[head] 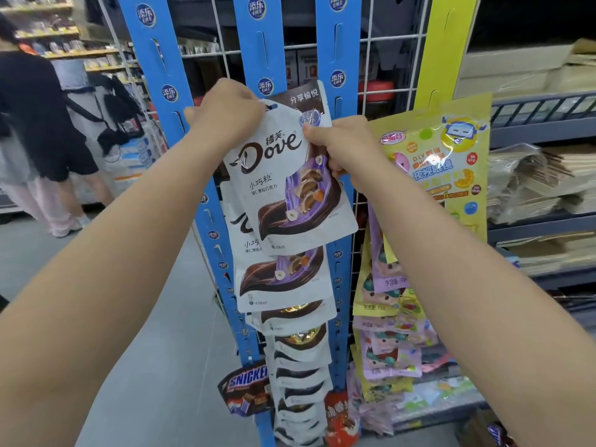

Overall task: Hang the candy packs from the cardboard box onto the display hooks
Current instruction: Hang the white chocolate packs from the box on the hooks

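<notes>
Head view: a Dove candy pack (277,195) is held tilted before the blue display strip (245,43), the left hand (225,114) pinching its top corner and the right hand (343,146) gripping its right edge. The pouch looks light, crinkly and slick, so the stiffer top seam likely gives the surest hold.

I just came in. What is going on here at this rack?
A person is stocking a shop display. The left hand pinches the top left corner of a Dove pack, and the right hand grips its right edge, holding it up against the middle blue strip. Whether it sits on a hook yet cannot be seen. Other Dove packs already hang in a column below.
</notes>
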`<state>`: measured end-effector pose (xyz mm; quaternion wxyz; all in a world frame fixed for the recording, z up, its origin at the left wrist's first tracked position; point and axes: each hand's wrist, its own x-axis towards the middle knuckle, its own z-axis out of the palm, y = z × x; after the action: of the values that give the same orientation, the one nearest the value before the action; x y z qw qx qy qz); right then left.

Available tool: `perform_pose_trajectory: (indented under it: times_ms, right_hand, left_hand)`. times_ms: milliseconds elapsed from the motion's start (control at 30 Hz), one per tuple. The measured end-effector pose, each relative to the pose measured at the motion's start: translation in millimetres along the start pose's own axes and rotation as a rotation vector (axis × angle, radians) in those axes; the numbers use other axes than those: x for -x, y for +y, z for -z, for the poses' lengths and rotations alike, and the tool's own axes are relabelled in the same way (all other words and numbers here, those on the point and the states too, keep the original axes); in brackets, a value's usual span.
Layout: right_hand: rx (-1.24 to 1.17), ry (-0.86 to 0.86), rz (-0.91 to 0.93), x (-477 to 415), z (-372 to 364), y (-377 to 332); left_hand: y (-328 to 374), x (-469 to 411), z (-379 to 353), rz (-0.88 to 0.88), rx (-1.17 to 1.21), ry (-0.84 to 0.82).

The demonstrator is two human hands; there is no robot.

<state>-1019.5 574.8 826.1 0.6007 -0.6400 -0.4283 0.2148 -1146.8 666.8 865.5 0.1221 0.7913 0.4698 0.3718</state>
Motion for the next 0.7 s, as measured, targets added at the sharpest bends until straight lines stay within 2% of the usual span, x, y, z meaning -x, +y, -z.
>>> perform_pose_trajectory:
  times_ms: [100, 200, 333, 600, 700]
  right_hand:
    - [0.033, -0.011, -0.034, -1, -1, 0]
    - [0.086, -0.050, -0.072, -1, -1, 1]
    - [0.172, -0.116, -0.115, 2, -2, 1]
    - [0.288, -0.154, -0.196, 12, -11, 22]
    - [0.319, -0.176, -0.210, 16, -10, 26]
  left_hand:
    - [3, 0, -1, 0.008, -0.067, 0.012]
    - [3, 8, -4, -0.064, -0.147, 0.025]
    - [-5, 22, -12, -0.151, -0.130, 0.150]
    - [-32, 31, -19, -0.283, -0.181, 0.280]
    - [-39, 38, -21, -0.314, -0.293, 0.321]
